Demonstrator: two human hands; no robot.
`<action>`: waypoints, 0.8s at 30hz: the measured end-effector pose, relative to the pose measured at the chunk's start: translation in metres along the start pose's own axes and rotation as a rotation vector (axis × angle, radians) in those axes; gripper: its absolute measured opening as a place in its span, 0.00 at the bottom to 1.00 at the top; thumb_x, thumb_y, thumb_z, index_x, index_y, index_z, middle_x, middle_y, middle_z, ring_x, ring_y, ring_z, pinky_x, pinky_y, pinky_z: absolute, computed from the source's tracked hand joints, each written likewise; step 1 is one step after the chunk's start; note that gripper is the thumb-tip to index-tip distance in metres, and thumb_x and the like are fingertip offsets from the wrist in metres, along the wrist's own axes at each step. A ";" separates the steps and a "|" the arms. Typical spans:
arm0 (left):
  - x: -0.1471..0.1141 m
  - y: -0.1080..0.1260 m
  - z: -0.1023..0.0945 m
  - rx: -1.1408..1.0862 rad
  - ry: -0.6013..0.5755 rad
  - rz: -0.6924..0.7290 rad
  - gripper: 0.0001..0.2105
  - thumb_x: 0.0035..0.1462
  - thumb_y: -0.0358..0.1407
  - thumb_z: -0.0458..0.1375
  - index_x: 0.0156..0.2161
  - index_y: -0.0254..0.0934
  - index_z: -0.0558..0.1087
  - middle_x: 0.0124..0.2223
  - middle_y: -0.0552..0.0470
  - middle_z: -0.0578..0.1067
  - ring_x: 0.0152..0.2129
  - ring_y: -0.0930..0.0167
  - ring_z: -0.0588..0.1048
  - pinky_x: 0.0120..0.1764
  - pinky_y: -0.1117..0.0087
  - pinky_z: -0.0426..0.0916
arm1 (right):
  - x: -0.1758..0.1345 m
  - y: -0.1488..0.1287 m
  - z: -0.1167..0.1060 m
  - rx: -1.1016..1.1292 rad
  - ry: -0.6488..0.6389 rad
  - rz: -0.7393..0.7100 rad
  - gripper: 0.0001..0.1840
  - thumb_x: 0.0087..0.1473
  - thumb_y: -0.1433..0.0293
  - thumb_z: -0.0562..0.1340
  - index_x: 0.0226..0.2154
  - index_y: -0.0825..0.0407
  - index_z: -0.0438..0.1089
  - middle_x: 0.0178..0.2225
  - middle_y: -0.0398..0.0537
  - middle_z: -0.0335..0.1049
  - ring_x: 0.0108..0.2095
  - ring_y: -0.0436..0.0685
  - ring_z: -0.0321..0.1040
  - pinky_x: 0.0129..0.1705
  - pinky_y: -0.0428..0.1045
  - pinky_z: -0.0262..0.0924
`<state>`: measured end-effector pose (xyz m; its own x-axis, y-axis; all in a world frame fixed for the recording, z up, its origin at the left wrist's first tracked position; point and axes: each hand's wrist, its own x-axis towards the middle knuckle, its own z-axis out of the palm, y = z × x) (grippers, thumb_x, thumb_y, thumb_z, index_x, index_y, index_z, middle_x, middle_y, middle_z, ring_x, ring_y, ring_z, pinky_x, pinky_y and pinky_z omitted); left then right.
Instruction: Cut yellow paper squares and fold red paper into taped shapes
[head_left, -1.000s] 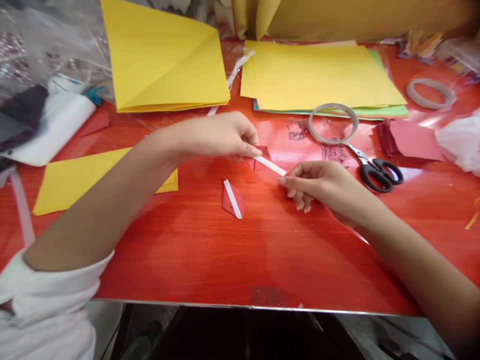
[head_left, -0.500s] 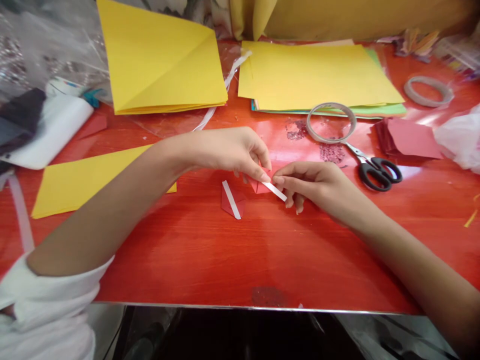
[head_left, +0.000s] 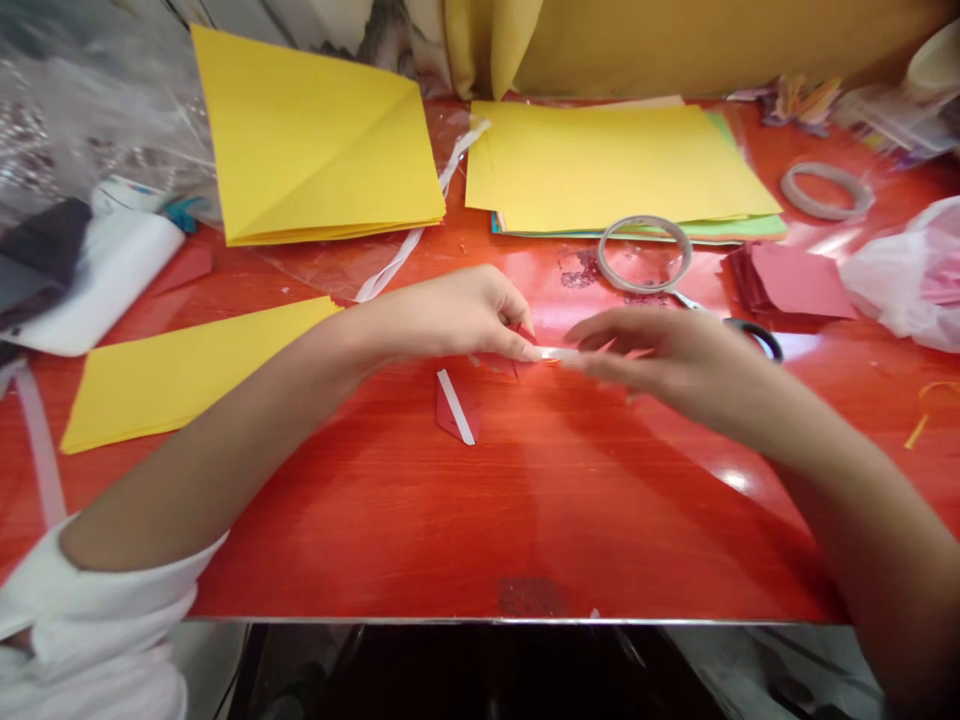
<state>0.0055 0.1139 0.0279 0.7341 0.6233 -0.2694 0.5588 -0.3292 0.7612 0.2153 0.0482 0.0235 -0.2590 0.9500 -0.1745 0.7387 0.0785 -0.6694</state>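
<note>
My left hand [head_left: 480, 315] is closed in a pinch over a small piece of folded red paper [head_left: 521, 332], mostly hidden by the fingers. A short white strip of tape [head_left: 553, 354] reaches right from under its thumb tip. At that strip's right end is my right hand [head_left: 645, 350], its thumb touching or very near the tape. Motion smears its fingers, so its grip cannot be made out. Just below my left hand, a second folded red paper piece [head_left: 471, 408] lies on the table with a white strip slanting across it.
Yellow paper stacks [head_left: 330, 150] [head_left: 600, 165] stand at the back, and folded yellow paper [head_left: 165, 370] lies left. Beyond my right hand are a tape roll [head_left: 645, 283], partly hidden scissors [head_left: 761, 338], red paper squares [head_left: 802, 280], another tape roll [head_left: 827, 205] and a plastic bag [head_left: 911, 280].
My right hand has shifted right and up and turned flatter, now covering much of the scissors. The tape strip has swung from slanting downward to nearly level. My left hand keeps its pinch.
</note>
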 end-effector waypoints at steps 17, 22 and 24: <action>-0.007 0.017 0.006 -0.158 0.087 0.102 0.05 0.54 0.33 0.56 0.32 0.35 0.74 0.27 0.54 0.74 0.23 0.78 0.72 0.25 0.78 0.64 | -0.017 -0.015 0.001 0.050 0.166 -0.170 0.15 0.54 0.58 0.60 0.42 0.47 0.71 0.39 0.47 0.74 0.38 0.56 0.70 0.40 0.49 0.63; -0.008 0.019 0.007 -0.145 0.164 0.092 0.04 0.55 0.33 0.56 0.33 0.35 0.72 0.28 0.54 0.75 0.19 0.79 0.70 0.22 0.78 0.62 | -0.024 0.024 -0.034 -0.431 0.322 -0.125 0.21 0.56 0.55 0.55 0.47 0.49 0.68 0.47 0.55 0.69 0.45 0.63 0.66 0.45 0.55 0.58; -0.008 0.018 0.005 -0.137 0.195 0.072 0.05 0.56 0.34 0.54 0.33 0.35 0.70 0.29 0.53 0.75 0.17 0.80 0.68 0.21 0.77 0.60 | -0.026 0.050 -0.051 -0.647 0.217 0.079 0.21 0.56 0.58 0.55 0.47 0.52 0.69 0.48 0.60 0.68 0.43 0.64 0.67 0.42 0.55 0.58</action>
<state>0.0120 0.0997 0.0411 0.6744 0.7312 -0.1025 0.4403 -0.2869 0.8508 0.2907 0.0433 0.0317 -0.1086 0.9940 -0.0110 0.9907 0.1073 -0.0831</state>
